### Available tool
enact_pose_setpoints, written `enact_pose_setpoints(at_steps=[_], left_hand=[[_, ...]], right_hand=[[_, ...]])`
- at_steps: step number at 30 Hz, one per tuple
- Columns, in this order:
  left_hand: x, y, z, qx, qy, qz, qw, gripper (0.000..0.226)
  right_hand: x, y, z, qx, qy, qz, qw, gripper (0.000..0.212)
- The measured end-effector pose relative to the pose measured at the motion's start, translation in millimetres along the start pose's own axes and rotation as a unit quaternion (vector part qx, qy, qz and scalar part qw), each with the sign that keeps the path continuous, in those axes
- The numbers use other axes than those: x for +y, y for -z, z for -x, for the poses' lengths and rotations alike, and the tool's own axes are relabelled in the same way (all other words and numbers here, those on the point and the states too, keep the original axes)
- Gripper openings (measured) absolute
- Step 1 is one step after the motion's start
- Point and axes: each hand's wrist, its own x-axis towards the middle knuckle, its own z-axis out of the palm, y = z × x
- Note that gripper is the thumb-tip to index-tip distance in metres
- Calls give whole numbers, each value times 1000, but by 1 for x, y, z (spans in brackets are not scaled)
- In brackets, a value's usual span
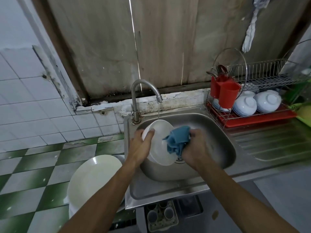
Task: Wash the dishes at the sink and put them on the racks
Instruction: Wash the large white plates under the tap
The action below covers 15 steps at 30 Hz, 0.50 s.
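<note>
The steel sink [218,132] takes the middle, w/ a ribbed drainboard [269,145] to its right. Its front edge is partly hidden by both forearms. Beside its left edge is a stack of big white plates [94,179]. The left arm covers the stack's right side, so I cannot count them, and what carries them is not visible.

At right, the wire dish rack [262,76] has two levels & is cut off by the picture edge. Its lower level sits on a red tray [252,121] and holds white bowls [267,102], turned upside down and leaning on each other. A round glass lid [230,64] stands upright at the rack's left end. There a red plastic cutlery holder [225,93] hangs too, w/ cutlery inside, too dark to tell apart.

The white bowl [161,132], smooth & glossy, is held tilted above the basin. Its far rim is under the thin water stream [158,111] from the curved metal tap [136,98]. The left hand [141,145] grips the bowl's left rim, thumb over the edge, and the other fingers are mostly hidden behind the bowl. The right hand [195,148] has its fingers curled tight round a crumpled blue cloth [178,140], which lies against the bowl's inside near the right rim. The drain [179,159] shows only in part, below bowl & cloth.
</note>
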Motion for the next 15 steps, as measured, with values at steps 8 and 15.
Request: enact_pose_setpoints(at_steps=[8, 15], left_hand=[[8, -8, 6, -49, -6, 157, 986, 59], [3, -1, 13, -121, 16, 93, 988, 73]], right_hand=[[34, -18, -18, -132, 233, 606, 749, 36], [30, -6, -25, -2, 337, 888, 313, 54]])
